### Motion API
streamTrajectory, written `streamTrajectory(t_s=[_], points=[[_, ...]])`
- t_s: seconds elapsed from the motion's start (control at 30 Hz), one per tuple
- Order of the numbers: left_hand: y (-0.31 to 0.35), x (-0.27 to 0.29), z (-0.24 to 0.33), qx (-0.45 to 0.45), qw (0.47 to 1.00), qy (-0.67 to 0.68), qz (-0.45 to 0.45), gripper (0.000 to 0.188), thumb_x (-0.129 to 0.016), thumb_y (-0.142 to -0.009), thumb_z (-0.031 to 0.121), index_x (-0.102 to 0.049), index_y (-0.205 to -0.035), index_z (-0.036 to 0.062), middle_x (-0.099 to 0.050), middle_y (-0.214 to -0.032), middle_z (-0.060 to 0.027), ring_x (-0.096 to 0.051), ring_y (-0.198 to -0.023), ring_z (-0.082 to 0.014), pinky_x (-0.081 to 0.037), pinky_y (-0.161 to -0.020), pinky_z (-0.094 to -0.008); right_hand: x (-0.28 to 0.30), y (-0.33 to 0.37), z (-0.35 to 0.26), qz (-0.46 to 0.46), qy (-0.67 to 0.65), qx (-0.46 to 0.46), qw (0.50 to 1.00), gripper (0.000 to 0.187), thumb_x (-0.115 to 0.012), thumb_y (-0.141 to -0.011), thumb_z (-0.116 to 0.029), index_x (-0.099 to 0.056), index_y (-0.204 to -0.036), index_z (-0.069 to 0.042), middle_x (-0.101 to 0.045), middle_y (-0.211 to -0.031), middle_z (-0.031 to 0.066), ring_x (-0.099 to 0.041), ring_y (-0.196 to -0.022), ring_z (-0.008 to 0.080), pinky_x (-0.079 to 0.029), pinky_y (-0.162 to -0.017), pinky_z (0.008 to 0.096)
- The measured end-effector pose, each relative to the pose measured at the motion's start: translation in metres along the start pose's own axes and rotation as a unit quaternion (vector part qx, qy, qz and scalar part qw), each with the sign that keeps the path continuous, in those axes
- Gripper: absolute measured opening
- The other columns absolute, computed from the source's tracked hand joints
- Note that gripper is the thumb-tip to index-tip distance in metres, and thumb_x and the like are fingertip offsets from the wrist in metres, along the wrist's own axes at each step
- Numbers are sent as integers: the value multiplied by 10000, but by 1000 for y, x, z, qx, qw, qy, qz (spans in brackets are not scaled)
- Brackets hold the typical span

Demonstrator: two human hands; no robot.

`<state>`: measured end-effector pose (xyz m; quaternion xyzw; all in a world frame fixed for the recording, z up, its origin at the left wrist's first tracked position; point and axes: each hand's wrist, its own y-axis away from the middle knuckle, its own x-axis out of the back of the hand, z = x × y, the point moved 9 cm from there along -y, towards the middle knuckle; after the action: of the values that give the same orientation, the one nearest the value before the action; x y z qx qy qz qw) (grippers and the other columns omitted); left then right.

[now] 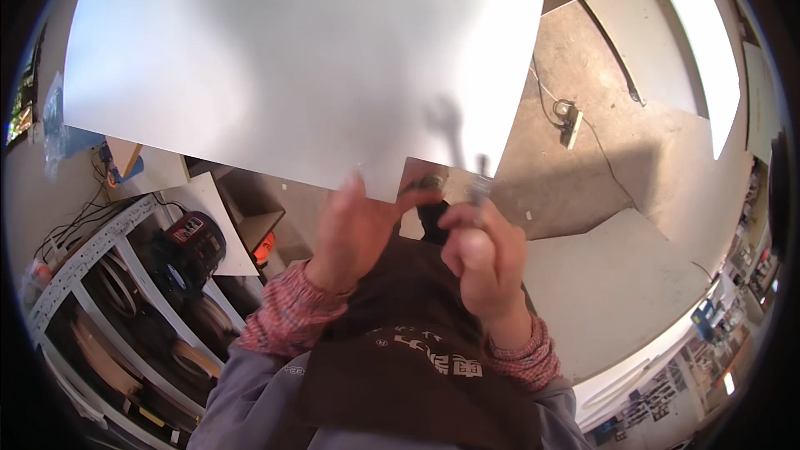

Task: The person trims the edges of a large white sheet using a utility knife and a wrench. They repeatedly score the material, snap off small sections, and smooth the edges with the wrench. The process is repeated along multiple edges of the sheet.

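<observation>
A large white glossy panel [275,75] spreads out in front of me, with a notch cut into its near edge towards the right. My left hand [346,237] is at that near edge, left of the notch. Its fingers are apart and somewhat blurred, with one stretched towards my right hand, and I see nothing held in them. My right hand [487,262] is closed just below the panel's right corner. From its fingertips a small, slim grey metal-looking piece [481,179] points up; its exact kind is too blurred to make out. Shadows fall across the panel.
At the left, a metal rack [125,258] holds rolls of edging strip, with a dark red and black machine [192,242] beside it. A power strip [571,127] with cables lies on the floor at right. Nearer is a grey board [617,292]; stocked shelves line the far right.
</observation>
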<state>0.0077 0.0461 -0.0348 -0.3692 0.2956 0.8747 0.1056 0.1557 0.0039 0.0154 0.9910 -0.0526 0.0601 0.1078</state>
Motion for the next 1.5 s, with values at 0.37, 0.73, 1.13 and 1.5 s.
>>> streamTrajectory(t_s=[0.37, 0.73, 1.13, 1.5], points=[[-52, -129, 107, -348, 295, -738, -498, 847, -687, -879, 704, -591, -1335, -3, -641, -1286, -219, -608, -1290, -412, -446, -1075, -619, -41, -27, 11, -52, 38, -10, 998, 353, -576, -1080, -328, -622, -916, -19, -547, -630, 182, -582, -563, 421, -463, -563, 474], [-71, -167, 34, -240, 288, -518, -769, 652, -833, -626, 470, -653, -1019, -18, -571, -973, -96, -572, -931, -290, -472, -881, -445, -43, -5, 1, 57, 102, -65, 991, 371, -516, -1097, -358, -610, -949, -31, -557, -619, 185, -574, -548, 442, -460, -551, 526], [-88, -177, 24, -234, 356, -516, -743, 416, -794, -827, 426, -634, -776, 45, -572, -712, -64, -600, -710, -261, -493, -627, -395, 35, -4, 3, 120, 296, -51, 946, 378, -589, -1057, -398, -682, -1077, -32, -585, -645, 186, -622, -575, 421, -479, -519, 474], [-61, -139, 104, -436, 368, -605, -556, 339, -719, -867, 213, -677, -1103, -26, -636, -1254, -193, -580, -1273, -370, -511, -1034, -541, 83, -46, -85, 271, 309, -58, 910, 191, -631, -1021, -168, -666, -1017, 19, -553, -602, 161, -595, -512, 238, -471, -533, 387]])
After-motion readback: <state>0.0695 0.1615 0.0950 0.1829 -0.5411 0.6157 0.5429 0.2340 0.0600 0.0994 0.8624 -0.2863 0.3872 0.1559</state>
